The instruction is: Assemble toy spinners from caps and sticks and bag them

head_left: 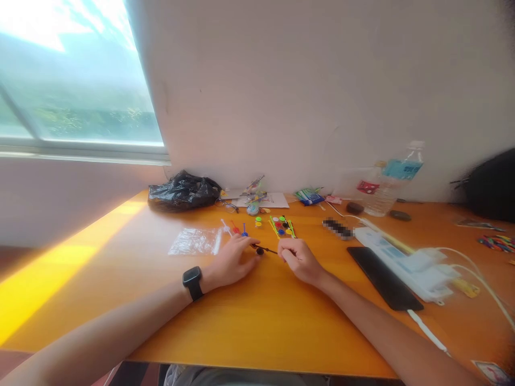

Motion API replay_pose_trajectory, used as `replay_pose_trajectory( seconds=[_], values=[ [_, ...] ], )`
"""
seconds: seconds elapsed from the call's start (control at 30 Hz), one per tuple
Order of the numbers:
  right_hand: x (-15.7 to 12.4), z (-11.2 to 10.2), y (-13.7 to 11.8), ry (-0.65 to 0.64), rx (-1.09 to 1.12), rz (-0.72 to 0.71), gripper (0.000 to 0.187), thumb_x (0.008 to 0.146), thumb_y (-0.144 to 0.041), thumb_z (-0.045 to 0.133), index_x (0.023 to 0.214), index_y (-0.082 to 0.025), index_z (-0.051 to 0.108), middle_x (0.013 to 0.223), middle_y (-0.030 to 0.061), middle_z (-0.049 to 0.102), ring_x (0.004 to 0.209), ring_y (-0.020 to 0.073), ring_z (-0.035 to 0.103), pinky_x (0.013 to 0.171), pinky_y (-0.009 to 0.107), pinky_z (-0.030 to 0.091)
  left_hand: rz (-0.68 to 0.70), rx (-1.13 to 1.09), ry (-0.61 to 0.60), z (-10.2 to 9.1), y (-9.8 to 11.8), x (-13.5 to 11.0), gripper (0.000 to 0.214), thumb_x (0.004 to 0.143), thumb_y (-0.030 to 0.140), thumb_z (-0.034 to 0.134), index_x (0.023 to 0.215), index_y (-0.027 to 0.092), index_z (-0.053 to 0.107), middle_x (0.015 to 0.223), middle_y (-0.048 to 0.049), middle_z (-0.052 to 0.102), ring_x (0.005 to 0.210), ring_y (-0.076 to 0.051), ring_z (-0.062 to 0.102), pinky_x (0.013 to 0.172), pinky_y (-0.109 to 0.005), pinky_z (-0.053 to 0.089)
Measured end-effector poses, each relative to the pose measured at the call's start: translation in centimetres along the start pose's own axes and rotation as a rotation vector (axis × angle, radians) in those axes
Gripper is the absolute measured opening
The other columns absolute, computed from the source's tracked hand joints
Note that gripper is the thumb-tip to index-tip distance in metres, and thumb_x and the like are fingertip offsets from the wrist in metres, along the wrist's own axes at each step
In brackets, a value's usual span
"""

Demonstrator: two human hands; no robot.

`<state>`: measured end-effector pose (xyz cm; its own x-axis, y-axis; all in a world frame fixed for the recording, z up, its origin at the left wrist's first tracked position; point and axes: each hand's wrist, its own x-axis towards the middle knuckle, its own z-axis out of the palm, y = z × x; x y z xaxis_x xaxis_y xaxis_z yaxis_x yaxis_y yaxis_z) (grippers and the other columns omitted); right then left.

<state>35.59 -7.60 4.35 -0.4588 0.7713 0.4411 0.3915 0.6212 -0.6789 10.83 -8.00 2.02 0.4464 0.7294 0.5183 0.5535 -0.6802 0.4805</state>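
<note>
A thin black plastic stick (pixel 270 251) with a small black round piece (pixel 259 251) near its left end lies between my hands, low over the tabletop. My left hand (pixel 232 261) has its thumb and fingertips around the stick's left end, on either side of the round piece. The fist of my right hand (pixel 298 259) is closed on the other end, hiding it. Just beyond the hands are a white stick (pixel 226 227), a red one (pixel 235 228) and a blue one (pixel 244 229). Green and yellow discs (pixel 258 221) sit near yellow-green sticks (pixel 274 227) and several coloured discs (pixel 282 231).
A clear plastic bag (pixel 195 241) lies left on the wooden table (pixel 241 332). Behind are a black bag (pixel 183 192) and papers (pixel 277 200). To the right are a black phone (pixel 384 277), a white power strip (pixel 402 262) with cables, and plastic bottles (pixel 380 201).
</note>
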Motion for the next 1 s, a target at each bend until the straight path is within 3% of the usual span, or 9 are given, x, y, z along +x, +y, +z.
replay_pose_trajectory(
  seconds=[0.2,0.37,0.6,0.8,1.0],
  values=[
    [-0.1,0.7,0.5,-0.029,-0.085,-0.030,0.020,0.088,-0.010,0.048,0.073,-0.020,0.056,0.073,0.0004,0.058,0.068,0.0161,0.052,0.065,0.028,0.040,0.021,-0.012,-0.015,0.1,-0.4,0.1,0.024,0.095,0.029,0.065,0.118,0.025,0.066,0.113,-0.0062,0.072,0.107,-0.026,0.063,0.097,-0.042,0.051],
    [-0.1,1.1,1.0,-0.034,-0.093,-0.086,0.023,0.094,-0.007,0.048,0.096,-0.020,0.067,0.095,0.0052,0.068,0.089,0.0196,0.064,0.084,0.032,0.049,0.032,0.037,-0.021,0.3,-0.6,0.3,0.016,0.096,0.025,0.061,0.109,0.025,0.071,0.103,-0.0058,0.074,0.097,-0.025,0.062,0.090,-0.041,0.050],
    [0.1,1.4,1.7,-0.006,-0.057,-0.076,0.027,0.100,-0.013,0.048,0.114,-0.023,0.070,0.110,0.0073,0.074,0.102,0.0221,0.069,0.093,0.035,0.053,0.045,0.100,-0.038,0.4,-0.6,0.3,0.023,0.099,0.028,0.058,0.118,0.026,0.071,0.107,-0.0080,0.072,0.098,-0.025,0.062,0.091,-0.042,0.049],
    [0.3,1.2,2.2,0.076,-0.087,-0.095,0.026,0.098,-0.012,0.052,0.109,-0.023,0.074,0.106,0.0061,0.076,0.099,0.0215,0.070,0.092,0.035,0.054,0.072,0.128,-0.043,0.1,0.1,0.4,0.023,0.101,0.028,0.057,0.119,0.027,0.071,0.109,-0.0070,0.073,0.097,-0.024,0.058,0.092,-0.040,0.048],
    [0.3,1.2,2.5,0.073,-0.081,-0.087,0.024,0.098,-0.013,0.054,0.103,-0.022,0.075,0.103,0.0062,0.077,0.098,0.0217,0.071,0.091,0.036,0.055,0.085,0.134,-0.051,0.4,-0.1,0.4,0.023,0.101,0.028,0.057,0.120,0.027,0.071,0.109,-0.0059,0.073,0.097,-0.024,0.057,0.094,-0.041,0.048]
  ],
)
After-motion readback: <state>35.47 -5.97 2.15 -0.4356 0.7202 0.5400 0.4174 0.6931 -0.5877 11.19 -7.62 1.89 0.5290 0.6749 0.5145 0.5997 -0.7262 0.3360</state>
